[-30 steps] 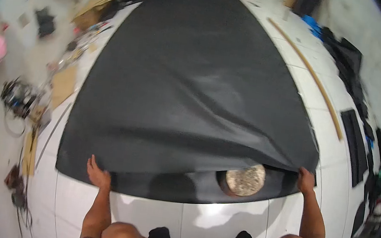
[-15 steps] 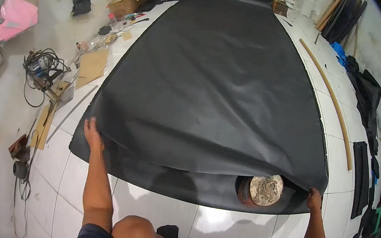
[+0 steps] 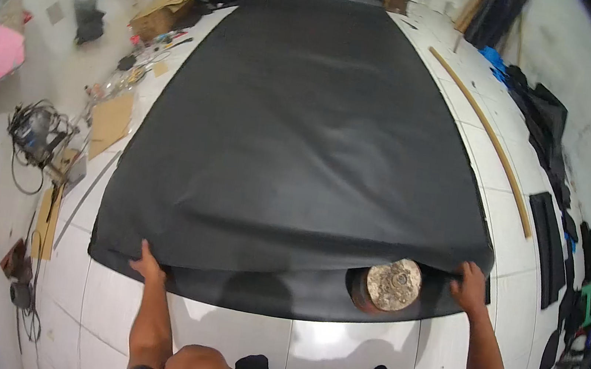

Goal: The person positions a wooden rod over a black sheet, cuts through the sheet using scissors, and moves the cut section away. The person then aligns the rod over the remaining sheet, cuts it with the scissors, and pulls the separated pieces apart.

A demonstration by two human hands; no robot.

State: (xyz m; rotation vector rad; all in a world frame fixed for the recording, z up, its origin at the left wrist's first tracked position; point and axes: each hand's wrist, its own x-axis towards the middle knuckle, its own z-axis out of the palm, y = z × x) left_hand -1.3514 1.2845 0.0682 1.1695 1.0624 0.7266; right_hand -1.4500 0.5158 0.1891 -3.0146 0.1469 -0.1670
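A large black leather-like sheet (image 3: pixel 300 148) lies spread over the floor, its near edge raised above another black layer (image 3: pixel 222 288). My left hand (image 3: pixel 149 264) touches the sheet near its left front corner, thumb and forefinger spread apart; the other fingers are partly hidden. At the right front corner my right hand (image 3: pixel 471 287) has its fingers curled round the upper sheet's edge. Between my hands, closer to the right one, a round weight with a rough, pale top (image 3: pixel 393 284) stands on the lower layer, beside the raised edge.
A long tan strip (image 3: pixel 484 138) lies along the right side, with folded black material (image 3: pixel 547 250) beyond it. To the left are a corded power tool (image 3: pixel 40 136), brown board pieces (image 3: pixel 110 124) and a thin grey strip (image 3: pixel 86 200). White tiles (image 3: pixel 231 329) surround the sheet.
My left hand has come down towards the near edge, and the sheet's left side lies further forward. My right hand has risen slightly with its edge. The whole view has shifted a little.
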